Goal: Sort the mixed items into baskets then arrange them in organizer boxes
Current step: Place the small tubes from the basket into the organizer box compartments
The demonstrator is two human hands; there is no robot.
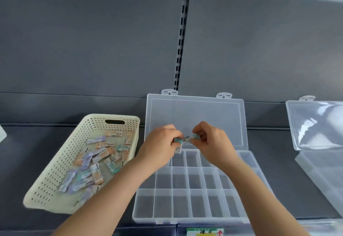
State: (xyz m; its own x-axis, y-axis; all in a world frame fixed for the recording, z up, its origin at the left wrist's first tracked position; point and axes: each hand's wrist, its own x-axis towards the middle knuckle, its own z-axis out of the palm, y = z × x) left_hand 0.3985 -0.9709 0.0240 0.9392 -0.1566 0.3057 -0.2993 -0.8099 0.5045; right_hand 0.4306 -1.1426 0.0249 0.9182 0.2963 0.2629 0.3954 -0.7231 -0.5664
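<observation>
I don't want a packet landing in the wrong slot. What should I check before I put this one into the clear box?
1. Open lid on the organizer box: ok, it stands upright behind the compartments.
2. Grip on the teal packet: ok, the left hand and right hand pinch its two ends.
3. Front row free: ok, it looks empty.
4. Back row free: cannot tell, the hands cover part of it.
5. One colour only in the basket: not ok, orange, purple and teal packets lie mixed.
</observation>
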